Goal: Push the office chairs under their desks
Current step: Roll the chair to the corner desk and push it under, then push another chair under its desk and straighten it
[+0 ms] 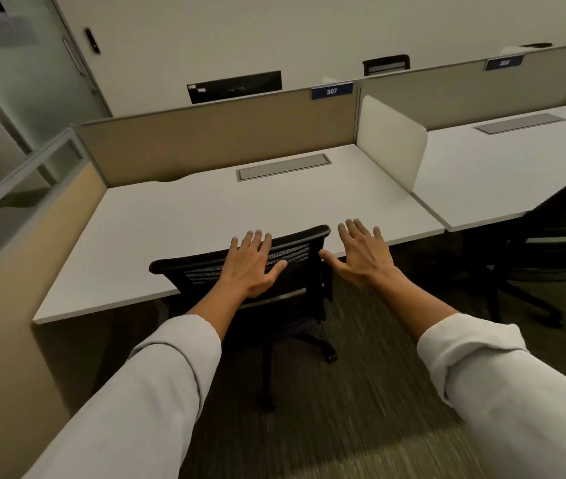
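Nearest are two white sleeves reaching forward over the striped carpet (pixel 361 392). Beyond them stands the near office chair (pixel 295 257), a black mesh-backed seat on a wheeled star base, already tucked most of the way in: its seat sits under the front edge of the white worktop (pixel 171 223) and only the backrest stands proud, turned slightly to the right.

On casters over low carpet it should roll easily under a light, level push, though the carpet may drag a little and the swivel seat will twist if pushed off-centre. The mesh gives, so the stiff top rail of the backrest is the better place to press, one palm toward each end.

The left hand (pixel 250 264) lies flat against the upper backrest, fingers straight and spread, pressing and not clasping. The right hand (pixel 364 254) is equally released, fingers splayed, hovering just right of the backrest; whether its thumb touches the frame is not certain. Neither grip holds anything.

Farther right, a second chair (pixel 558 229) stands partly out from the neighbouring worktop (pixel 482 174), apparently still to be pushed in. A side screen (pixel 388 140) separates the two, and the back partition carries a label (pixel 332 91) reading 307.
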